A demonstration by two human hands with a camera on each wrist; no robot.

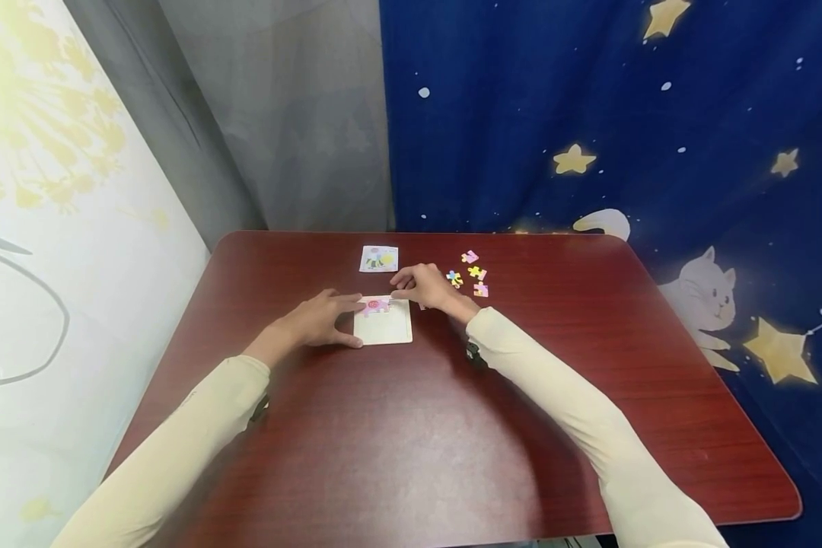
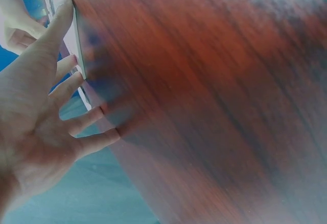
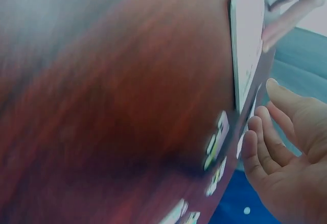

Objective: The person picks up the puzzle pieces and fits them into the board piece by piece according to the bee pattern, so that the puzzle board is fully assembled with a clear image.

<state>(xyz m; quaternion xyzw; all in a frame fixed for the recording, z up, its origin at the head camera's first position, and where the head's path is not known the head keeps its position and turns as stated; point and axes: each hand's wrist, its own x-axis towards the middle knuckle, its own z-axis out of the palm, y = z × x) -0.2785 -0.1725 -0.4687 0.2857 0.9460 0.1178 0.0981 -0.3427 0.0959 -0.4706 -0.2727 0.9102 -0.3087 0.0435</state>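
Observation:
A pale square puzzle board (image 1: pixel 383 329) lies on the table with joined pink pieces (image 1: pixel 373 306) along its top edge. My left hand (image 1: pixel 318 318) touches the board's left side, its fingers spread; the left wrist view shows this hand (image 2: pixel 43 101) with its thumb at the board's edge. Over the top right corner of the board is my right hand (image 1: pixel 428 288). In the right wrist view that hand (image 3: pixel 291 157) has loosely bent fingers, with the thumb apart from them and nothing seen between. Its fingers partly hide the corner in the head view.
Behind the board lies a small picture card (image 1: pixel 379 259). Several loose puzzle pieces (image 1: pixel 477 272) are to the right of my right hand, and one more is partly hidden beneath its wrist. The red-brown table (image 1: pixel 397 441) meets grey and blue curtains at the back.

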